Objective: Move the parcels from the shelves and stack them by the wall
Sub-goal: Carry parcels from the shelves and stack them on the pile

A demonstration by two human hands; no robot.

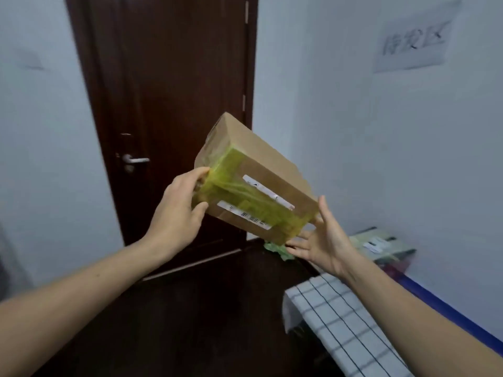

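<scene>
A brown cardboard parcel [261,170] is held up in the air in front of a dark wooden door [163,77], tilted so that its far end points up and its near right corner dips down. It is a long box with plain sides. A wide band of yellow-green see-through tape [234,170] runs along its upper face and folds over both ends, wrinkled in places. Two white labels [268,191] lie slantwise on that face, partly under the tape, and the lower one carries a small barcode; the print is too blurred to read.

The left hand [177,213] has its grip clamped on the parcel's left end, thumb and fingers curled round the taped edge. The right hand [324,240] is spread palm up, its grip apart, with straight fingers touching the low right corner from below.

Lower right, a white cloth with dark checks [340,322] is draped over something low along the right wall [408,159]. Beyond it, against that wall, lie other flat packages [381,244], blurred. A paper sign [413,39] hangs high on the wall
</scene>
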